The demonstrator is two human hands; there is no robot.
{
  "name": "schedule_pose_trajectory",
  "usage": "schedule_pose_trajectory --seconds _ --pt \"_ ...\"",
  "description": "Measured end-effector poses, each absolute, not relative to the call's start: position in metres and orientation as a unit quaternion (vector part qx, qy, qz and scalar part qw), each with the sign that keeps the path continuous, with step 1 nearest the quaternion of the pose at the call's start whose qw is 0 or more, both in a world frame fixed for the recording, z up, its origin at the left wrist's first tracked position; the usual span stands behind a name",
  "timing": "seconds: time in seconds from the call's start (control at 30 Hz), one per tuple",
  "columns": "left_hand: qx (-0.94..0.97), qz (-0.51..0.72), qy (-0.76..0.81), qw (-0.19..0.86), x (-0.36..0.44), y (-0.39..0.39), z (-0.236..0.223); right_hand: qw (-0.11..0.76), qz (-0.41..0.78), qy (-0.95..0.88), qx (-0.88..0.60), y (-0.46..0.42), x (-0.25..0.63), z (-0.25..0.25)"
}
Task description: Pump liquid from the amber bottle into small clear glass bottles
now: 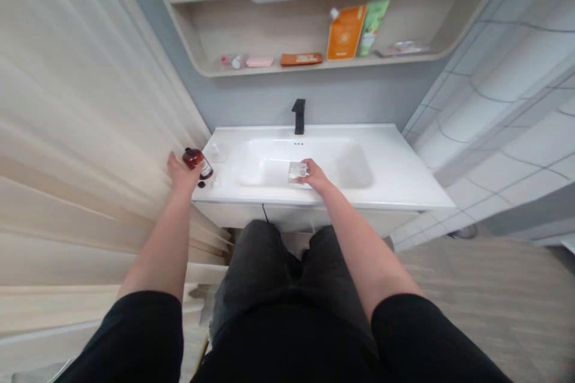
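Head view: two hands, both bare. Right grip is closed on one clear squarish container. Container is held by its right side, over the front part of the one white basin. Walls see-through, bright glints; contents can't be made out.

Left grip: fingers spread, one bottle between them and the thumb. Whether it's grasped can't be told. Bottle is amber-brown, glossy, rounded shoulders, dark top, white label partly covered by the thumb. Located at the left end of the white worktop.

One small black round piece is seen just beside the bottle base. Clear items nearby are too blurred to count.

One black faucet is mounted behind the basin. On the shelf above: one orange pouch, one green tube leaning beside it, one flat orange-brown pack, one pink bar-shaped item.
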State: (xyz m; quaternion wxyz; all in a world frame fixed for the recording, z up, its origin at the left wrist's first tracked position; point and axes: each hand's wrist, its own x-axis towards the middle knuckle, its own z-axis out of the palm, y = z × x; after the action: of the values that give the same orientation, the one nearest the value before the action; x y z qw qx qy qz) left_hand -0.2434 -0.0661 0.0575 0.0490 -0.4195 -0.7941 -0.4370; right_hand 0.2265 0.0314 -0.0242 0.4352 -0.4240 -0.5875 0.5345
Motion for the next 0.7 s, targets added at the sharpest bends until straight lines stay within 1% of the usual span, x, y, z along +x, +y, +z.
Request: schedule_pose_trajectory --seconds 0.07,0.1,0.27,0.43,0.57,0.63,0.7 --pt "-0.436 -0.441 -0.776 0.117 -0.23 -0.085 0.055 0.434 0.533 -0.589 -0.425 0.031 0.226 -0.023" --pt "-0.457 -0.427 -0.771 0.124 -0.222 -0.094 0.052 0.435 0.532 -0.59 -0.425 0.03 0.226 -0.022" --pt "-0.593 -0.257 -0.762 0.042 -0.185 -0.114 0.036 0.441 0.53 -0.592 -0.418 0.031 0.226 -0.024" --pt "-0.633 -0.182 -0.752 0.023 -0.173 -0.112 0.023 0.428 0.521 -0.602 -0.427 0.035 0.227 -0.029" --pt "-0.638 -0.192 -0.746 0.006 -0.169 -0.115 0.018 0.426 0.52 -0.604 -0.428 0.037 0.226 -0.03" --pt "-0.635 -0.231 -0.737 -0.004 -0.163 -0.116 0.021 0.426 0.519 -0.604 -0.429 0.038 0.226 -0.03" --pt "-0.627 -0.3 -0.719 -0.019 -0.151 -0.112 0.03 0.425 0.518 -0.606 -0.429 0.038 0.226 -0.031"
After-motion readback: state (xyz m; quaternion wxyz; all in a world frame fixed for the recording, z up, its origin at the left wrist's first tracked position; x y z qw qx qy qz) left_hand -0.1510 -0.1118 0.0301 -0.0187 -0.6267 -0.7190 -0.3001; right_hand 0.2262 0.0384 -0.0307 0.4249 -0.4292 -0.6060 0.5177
